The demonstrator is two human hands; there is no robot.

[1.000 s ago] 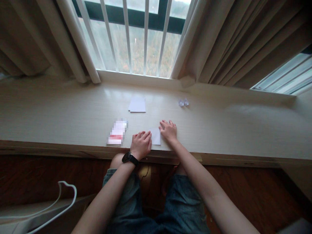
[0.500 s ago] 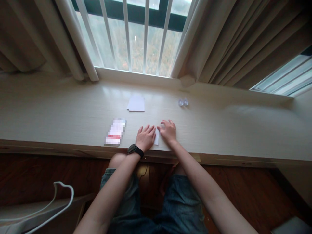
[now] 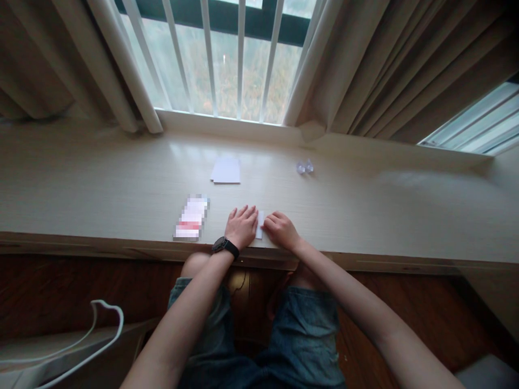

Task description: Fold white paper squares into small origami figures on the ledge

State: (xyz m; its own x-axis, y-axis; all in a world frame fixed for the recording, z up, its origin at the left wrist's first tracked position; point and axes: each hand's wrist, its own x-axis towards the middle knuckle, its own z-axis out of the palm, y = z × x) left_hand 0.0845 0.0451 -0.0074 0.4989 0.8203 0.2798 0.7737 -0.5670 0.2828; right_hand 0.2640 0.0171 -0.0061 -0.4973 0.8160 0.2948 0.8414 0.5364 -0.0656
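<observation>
A narrow white piece of paper [image 3: 260, 224] lies on the light wooden surface between my two hands. My left hand [image 3: 242, 227], with a black watch [image 3: 225, 247] on its wrist, rests flat over the paper's left part, fingers stretched forward. Curled fingers of my right hand [image 3: 280, 229] touch or nearly touch the paper's right edge. Whether anything is pinched inside that hand is hidden.
Behind my left hand lies a small stack of white paper sheets [image 3: 226, 171]. A blurred-out phone-like item [image 3: 192, 218] is at the left, near the front edge. Two small clear objects [image 3: 305, 167] stand farther back. Curtains [image 3: 357, 70] and a barred window border the rear.
My right hand has gone from loosely spread to curled and has come slightly down toward the front edge, beside the paper. My left hand stays in place.
</observation>
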